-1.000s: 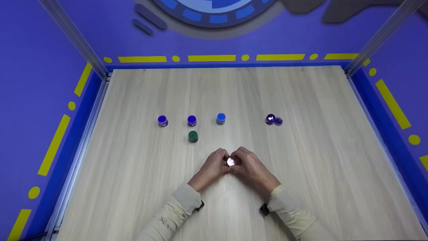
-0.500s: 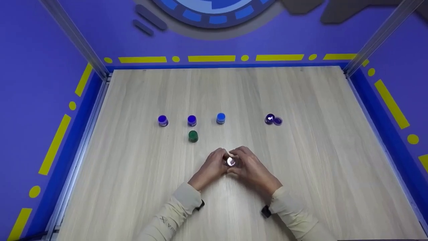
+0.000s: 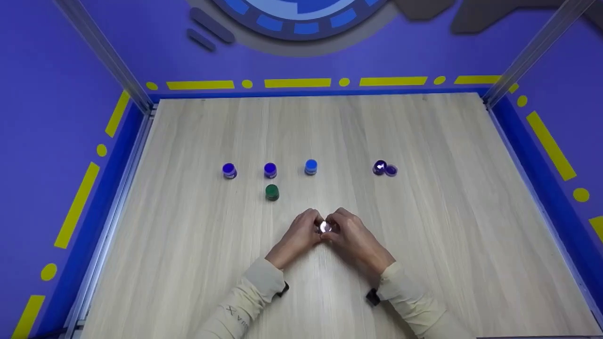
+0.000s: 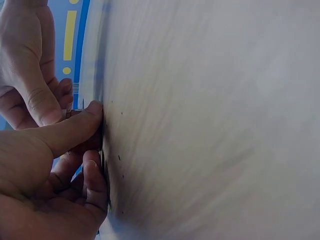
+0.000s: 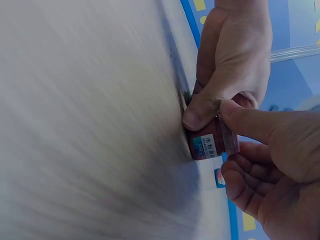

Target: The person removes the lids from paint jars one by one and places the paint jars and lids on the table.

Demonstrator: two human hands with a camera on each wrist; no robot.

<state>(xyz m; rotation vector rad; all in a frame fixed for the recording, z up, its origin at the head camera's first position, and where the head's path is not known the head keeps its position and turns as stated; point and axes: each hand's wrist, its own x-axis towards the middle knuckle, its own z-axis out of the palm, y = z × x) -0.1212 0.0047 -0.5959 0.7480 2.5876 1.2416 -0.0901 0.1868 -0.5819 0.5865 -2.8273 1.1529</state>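
Observation:
Between both hands, near the table's front middle, stands a small dark red paint jar (image 5: 204, 146) with a printed label. My left hand (image 3: 299, 231) grips the jar's body low down, its thumb pressed along the side in the right wrist view. The fingers and thumb of my right hand (image 3: 354, 235) pinch the clear lid (image 5: 230, 142) at the top of the jar. From the head view the lid is a bright, glaring disc, and the hands hide most of the jar. In the left wrist view my fingers cover nearly all of it.
Farther back stand two purple-capped jars (image 3: 229, 170), a blue-capped jar (image 3: 311, 166) and a green jar (image 3: 272, 192). Right of them a dark purple jar (image 3: 379, 167) sits beside a round purple lid (image 3: 391, 170). Blue panels (image 3: 301, 61) border the wooden table (image 3: 447, 212).
Half a second ago my right fingers were spread a little away from the lid; now they are back round it. My left hand and the other jars stay put.

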